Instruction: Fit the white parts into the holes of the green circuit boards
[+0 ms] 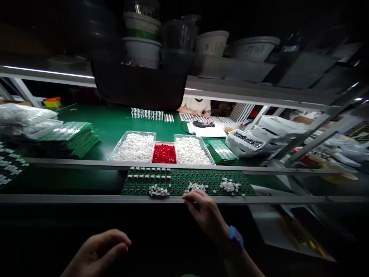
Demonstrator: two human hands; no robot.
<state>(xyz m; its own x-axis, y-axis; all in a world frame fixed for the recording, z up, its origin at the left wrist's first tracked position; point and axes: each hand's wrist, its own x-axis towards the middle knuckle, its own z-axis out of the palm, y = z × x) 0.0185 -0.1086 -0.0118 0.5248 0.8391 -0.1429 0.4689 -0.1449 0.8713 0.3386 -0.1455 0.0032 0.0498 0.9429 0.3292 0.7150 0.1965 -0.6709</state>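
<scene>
From my remote view, the right hand (206, 217) rests curled and empty at the metal rail (86, 199), loose white key switches (196, 187) on a green circuit board (207, 179) just ahead, where a brushing knuckle could scatter them; the left hand (98, 252), loosely open, hangs to its left.

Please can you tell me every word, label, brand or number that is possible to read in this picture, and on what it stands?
No text can be read clearly, so I can quote nothing.
White bowl with dark marks on the upper shelf: too blurred to read.
White bowl with green marks on the upper shelf: too blurred to read.
Green circuit board in front of the person: any printing is too small to read.
</scene>
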